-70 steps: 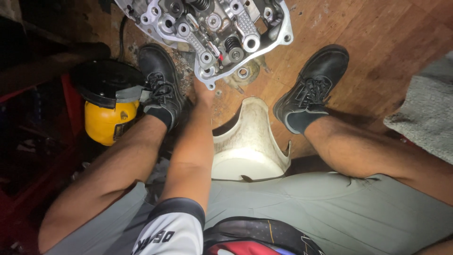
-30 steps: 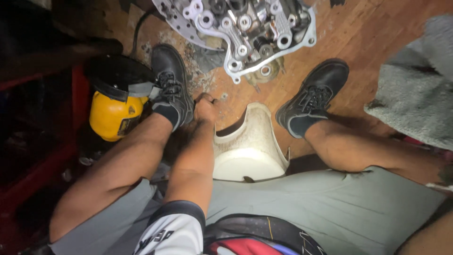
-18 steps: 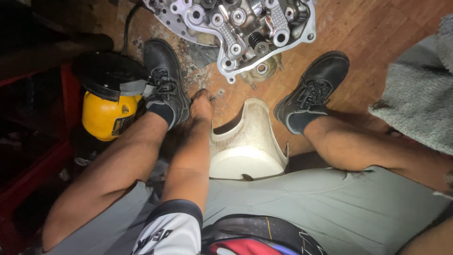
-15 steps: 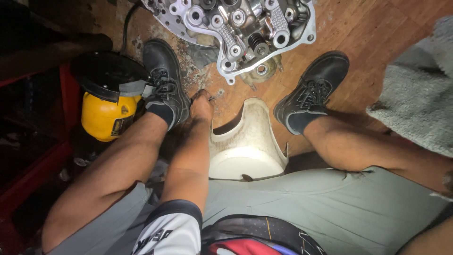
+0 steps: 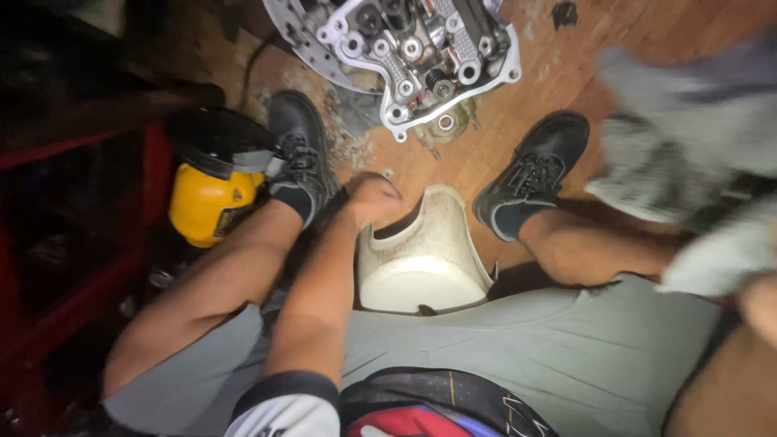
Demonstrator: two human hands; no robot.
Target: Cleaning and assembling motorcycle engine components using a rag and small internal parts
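My left hand (image 5: pixel 374 199) reaches down between my knees, fingers curled, its back toward me. It rests at the far rim of a white cut-open plastic container (image 5: pixel 421 271) standing on the wooden floor; what the fingers hold is hidden. My right hand (image 5: pixel 761 306) shows only at the right edge, blurred, gripping a grey cloth (image 5: pixel 696 162) that hangs over my right leg. A metal engine cylinder head (image 5: pixel 413 44) with valves and springs lies on the floor beyond my feet.
My black shoes (image 5: pixel 301 154) (image 5: pixel 534 174) stand either side of the container. A yellow and black power tool (image 5: pixel 209 202) sits against my left shoe. A red metal frame (image 5: pixel 97 275) runs along the left. Small metal parts (image 5: pixel 445 123) lie under the cylinder head's edge.
My left hand has drawn back from the floor by my left shoe to the container's rim. The grey cloth has come up and swung into view on the right, blurred.
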